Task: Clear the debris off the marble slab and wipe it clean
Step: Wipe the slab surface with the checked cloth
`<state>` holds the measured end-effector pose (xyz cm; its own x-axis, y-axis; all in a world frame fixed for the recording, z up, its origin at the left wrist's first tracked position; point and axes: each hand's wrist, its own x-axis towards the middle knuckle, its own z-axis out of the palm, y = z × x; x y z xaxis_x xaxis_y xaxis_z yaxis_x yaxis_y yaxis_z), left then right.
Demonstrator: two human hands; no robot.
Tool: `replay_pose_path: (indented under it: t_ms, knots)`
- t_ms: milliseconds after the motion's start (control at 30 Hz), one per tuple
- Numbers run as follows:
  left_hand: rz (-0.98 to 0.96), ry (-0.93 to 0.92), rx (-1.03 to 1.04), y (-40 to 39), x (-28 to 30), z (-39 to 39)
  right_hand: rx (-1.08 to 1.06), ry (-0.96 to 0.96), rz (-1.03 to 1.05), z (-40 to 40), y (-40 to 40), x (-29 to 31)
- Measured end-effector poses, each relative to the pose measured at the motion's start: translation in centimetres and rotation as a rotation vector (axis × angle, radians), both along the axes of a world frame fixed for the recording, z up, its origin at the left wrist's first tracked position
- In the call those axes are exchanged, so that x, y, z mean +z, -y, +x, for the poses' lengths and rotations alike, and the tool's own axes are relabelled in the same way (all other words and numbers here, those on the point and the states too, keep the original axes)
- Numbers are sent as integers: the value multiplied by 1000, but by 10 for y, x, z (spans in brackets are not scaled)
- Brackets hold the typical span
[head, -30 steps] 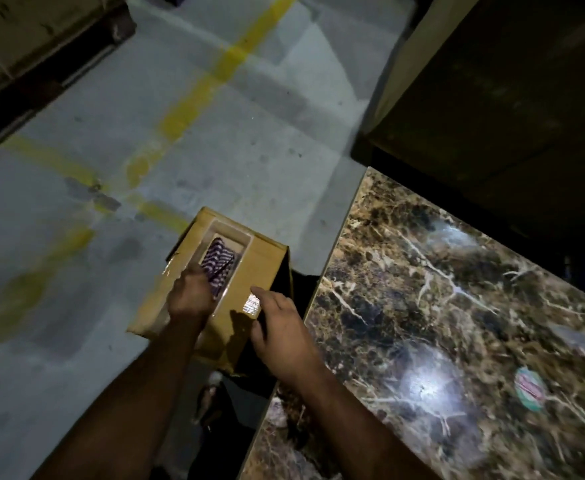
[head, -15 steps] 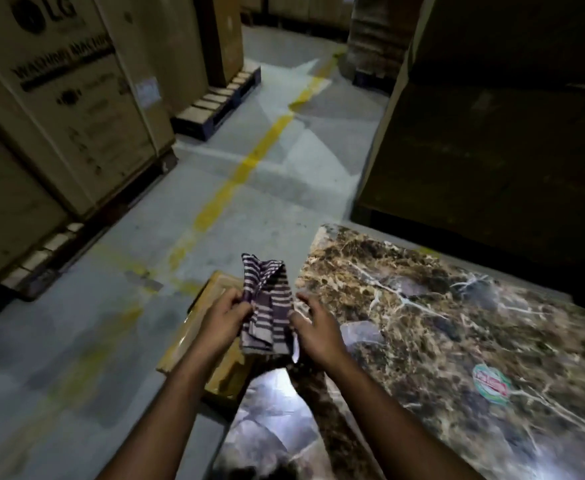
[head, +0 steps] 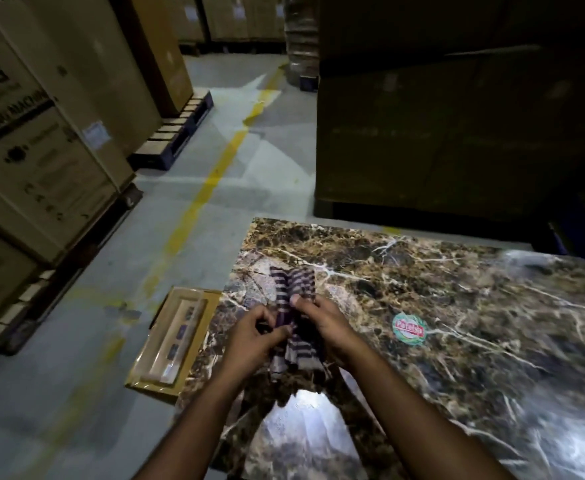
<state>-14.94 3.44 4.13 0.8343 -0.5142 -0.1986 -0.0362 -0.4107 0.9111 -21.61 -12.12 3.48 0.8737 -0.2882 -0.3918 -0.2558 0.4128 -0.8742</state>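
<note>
Clearly both hands, left (head: 253, 336) and right (head: 322, 327), pinch the striped cloth (head: 296, 299) just above the slab (head: 457, 306), probably bunching it into a pad before wiping; no debris shows.

Both hands bunch a striped cloth (head: 296, 292) over the marble slab (head: 457, 306).
Left hand (head: 249, 337) and right hand (head: 325, 327) grip it at lower centre.

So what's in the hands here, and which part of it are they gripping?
A striped cloth, held over the marble slab. Both hands pinch it around its middle: left hand on the left side, right hand on the right.
</note>
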Motion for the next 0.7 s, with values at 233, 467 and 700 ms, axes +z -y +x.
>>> replay_pose_path:
  t_ms: [233, 467, 700]
  knots:
    - [-29, -121, 44, 1, -8, 8, -51, -69, -190, 2, -5, -4]
    - [-294, -604, 215, -29, -23, 40, -54, -140, -232, 13, -9, -27]
    - [-239, -609, 157, -36, -43, 65, 34, -201, -182, 33, -13, -37]
